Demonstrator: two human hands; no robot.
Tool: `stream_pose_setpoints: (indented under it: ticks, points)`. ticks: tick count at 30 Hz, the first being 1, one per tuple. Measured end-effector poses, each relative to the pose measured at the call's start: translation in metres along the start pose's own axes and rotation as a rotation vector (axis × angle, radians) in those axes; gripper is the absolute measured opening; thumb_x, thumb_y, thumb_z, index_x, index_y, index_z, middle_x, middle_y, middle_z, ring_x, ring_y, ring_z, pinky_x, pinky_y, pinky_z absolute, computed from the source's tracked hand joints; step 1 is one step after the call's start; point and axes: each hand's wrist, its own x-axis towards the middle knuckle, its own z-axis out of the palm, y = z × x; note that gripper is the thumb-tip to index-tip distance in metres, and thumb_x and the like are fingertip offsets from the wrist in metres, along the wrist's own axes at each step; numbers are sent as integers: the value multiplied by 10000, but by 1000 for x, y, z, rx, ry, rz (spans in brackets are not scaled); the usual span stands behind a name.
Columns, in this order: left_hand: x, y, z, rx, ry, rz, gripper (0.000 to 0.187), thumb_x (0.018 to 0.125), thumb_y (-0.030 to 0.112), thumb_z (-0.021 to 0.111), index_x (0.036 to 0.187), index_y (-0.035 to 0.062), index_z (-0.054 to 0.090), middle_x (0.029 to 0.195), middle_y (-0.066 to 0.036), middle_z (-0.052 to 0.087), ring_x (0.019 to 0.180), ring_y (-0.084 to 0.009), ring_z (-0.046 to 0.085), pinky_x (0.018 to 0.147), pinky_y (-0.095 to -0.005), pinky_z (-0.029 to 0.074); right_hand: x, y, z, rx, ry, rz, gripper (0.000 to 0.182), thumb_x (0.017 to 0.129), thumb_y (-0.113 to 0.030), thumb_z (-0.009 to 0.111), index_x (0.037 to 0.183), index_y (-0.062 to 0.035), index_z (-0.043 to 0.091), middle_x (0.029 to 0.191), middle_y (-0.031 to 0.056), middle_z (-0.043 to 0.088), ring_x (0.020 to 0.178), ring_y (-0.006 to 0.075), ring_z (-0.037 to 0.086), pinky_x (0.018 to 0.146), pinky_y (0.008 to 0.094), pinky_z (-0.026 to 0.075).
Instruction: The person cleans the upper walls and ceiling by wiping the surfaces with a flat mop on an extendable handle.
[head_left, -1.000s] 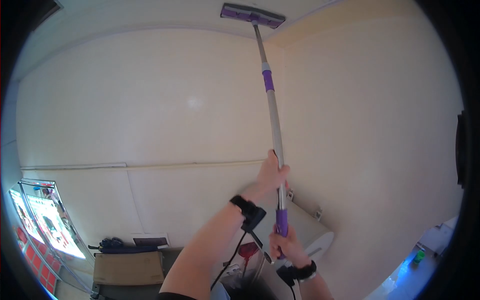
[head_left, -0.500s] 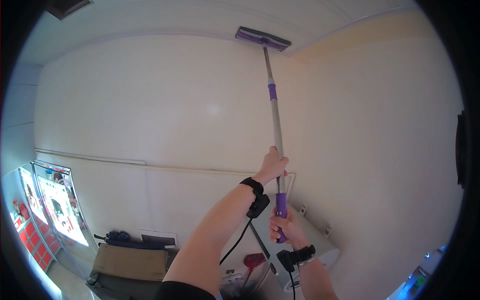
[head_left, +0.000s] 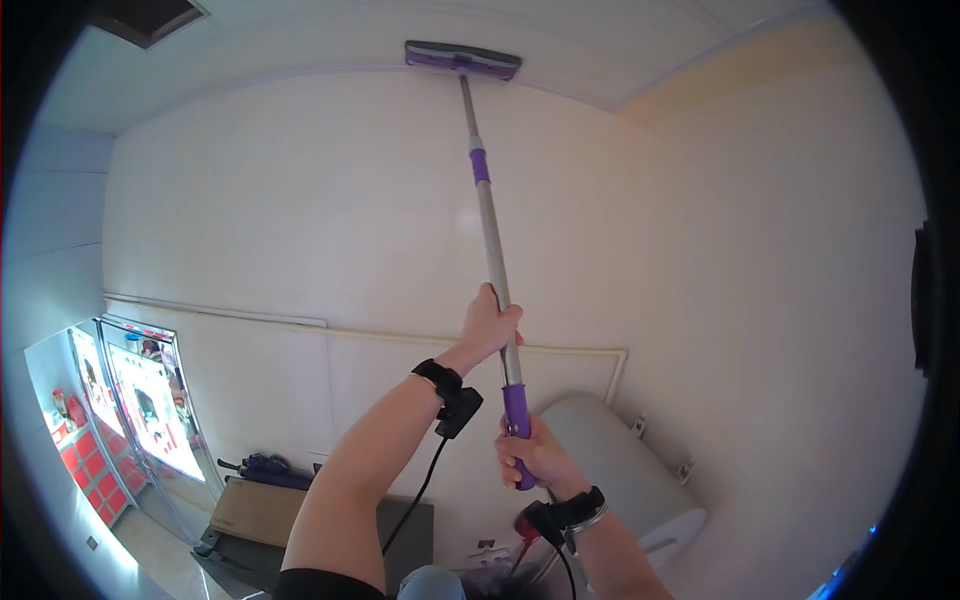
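With the purple handle (head_left: 515,402) gripped by the right hand (head_left: 540,454) and the pole (head_left: 492,230) clasped higher by the left hand (head_left: 487,325), the flat mop head (head_left: 463,61), located at the edge of the ceiling (head_left: 330,40) above the wall (head_left: 300,200), should be aligned with that edge and pressed evenly.

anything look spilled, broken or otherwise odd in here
Nothing looks spilled or broken. The flat mop seems oddly high: left hand and right hand hold it with its head up by the ceiling.
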Motion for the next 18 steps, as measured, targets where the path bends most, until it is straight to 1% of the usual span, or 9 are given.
stream_pose_setpoints:
  ticks: [3,4,6,8,11,13,15,16,18]
  points:
    - [-3,-6,-10,-31,50,16,275,797,89,511,962,-75,363,701,-137,545,490,-228,618,382,-332,473,-1,-6,4,-31,-38,1,209,809,-6,550,871,-59,358,578,30,431,390,137,463,364,316,416]
    - [0,-9,-18,-49,75,24,270,794,88,511,957,-67,362,696,-129,539,491,-221,612,390,-331,476,2,-9,8,-71,-55,1,204,807,-5,545,866,-57,357,578,31,430,392,137,464,362,317,415]
    - [4,-17,-13,-47,107,42,264,791,86,511,953,-60,362,690,-120,533,492,-213,607,398,-331,480,4,-8,-6,-104,-88,-12,200,805,-5,541,862,-56,356,577,32,430,394,137,466,361,318,415]
    - [15,-17,-37,-108,191,36,234,787,81,509,923,-35,358,669,-109,510,476,-203,582,413,-332,485,27,-11,3,-108,-127,9,204,804,9,538,890,-55,364,575,32,428,381,134,446,356,319,407]
    - [31,-15,-74,-151,208,63,207,786,77,506,896,-10,354,655,-100,491,459,-200,556,419,-333,486,55,-23,18,-155,-162,0,212,802,4,540,871,-59,350,578,37,433,384,136,449,356,321,405]
    - [33,-15,-82,-155,191,60,202,785,76,507,887,-3,352,654,-99,490,453,-201,551,418,-330,484,65,-23,16,-186,-193,-17,226,797,-8,552,858,-62,342,582,42,442,387,136,451,353,316,403]
    - [27,-1,-80,-179,188,52,206,782,73,515,876,-6,349,655,-96,492,456,-205,554,420,-331,484,58,-31,17,-151,-201,-18,225,794,-15,561,851,-62,348,583,39,445,386,130,447,354,312,403]
    - [32,1,-94,-174,180,45,206,782,73,515,876,-6,349,655,-96,492,456,-205,554,420,-331,484,65,-35,30,-129,-205,-5,225,791,-23,569,845,-61,354,584,36,448,385,124,444,355,307,404]
    - [38,5,-91,-209,172,93,218,781,76,521,870,-12,343,659,-96,493,463,-207,562,420,-332,486,58,-45,26,-89,-208,-33,219,791,-34,574,839,-62,362,586,30,448,387,117,440,358,298,402]
